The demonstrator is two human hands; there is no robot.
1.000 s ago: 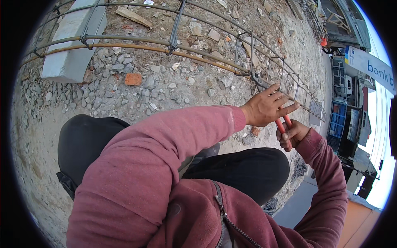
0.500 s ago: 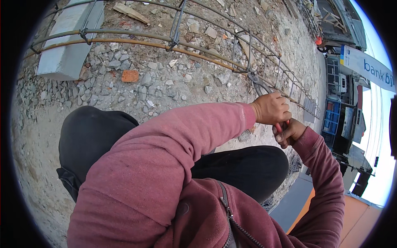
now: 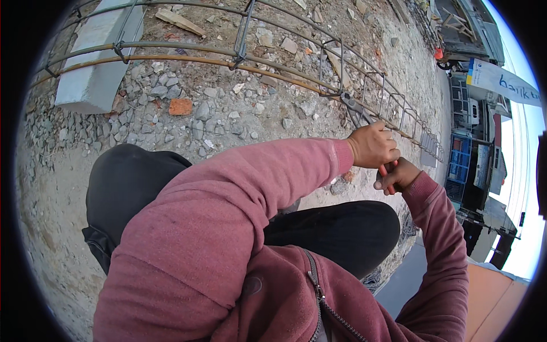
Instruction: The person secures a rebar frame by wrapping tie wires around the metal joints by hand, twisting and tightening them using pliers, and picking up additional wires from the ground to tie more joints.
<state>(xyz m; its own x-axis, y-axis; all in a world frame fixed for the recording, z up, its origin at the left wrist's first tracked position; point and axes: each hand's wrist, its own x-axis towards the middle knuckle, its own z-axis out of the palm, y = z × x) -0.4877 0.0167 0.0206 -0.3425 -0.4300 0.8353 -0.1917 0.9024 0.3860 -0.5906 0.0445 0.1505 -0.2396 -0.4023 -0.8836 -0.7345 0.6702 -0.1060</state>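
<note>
Both my hands are closed on a pair of pincers (image 3: 354, 110) with dark metal jaws and red handles. My left hand (image 3: 373, 146) wraps round the upper part of the handles. Lower down, my right hand (image 3: 400, 175) grips the handle ends with its thumb stretched along them. The jaws meet a long reinforcing-bar cage (image 3: 285, 78) where a cross stirrup joins the rusty lower bar. Whether they bite on a tie wire there is too small to tell.
Under the cage's left end lies a pale concrete block (image 3: 94, 85). Grey gravel (image 3: 165, 91), a broken brick piece (image 3: 180, 106) and a wood offcut (image 3: 180, 21) cover the ground. My bent knees (image 3: 336, 228) are close below the hands. A banner (image 3: 501, 82) and buildings stand at right.
The pincers and both hands have shifted slightly up, and the jaws sit closer in against the bar joint. My grip on the handles stays the same.
</note>
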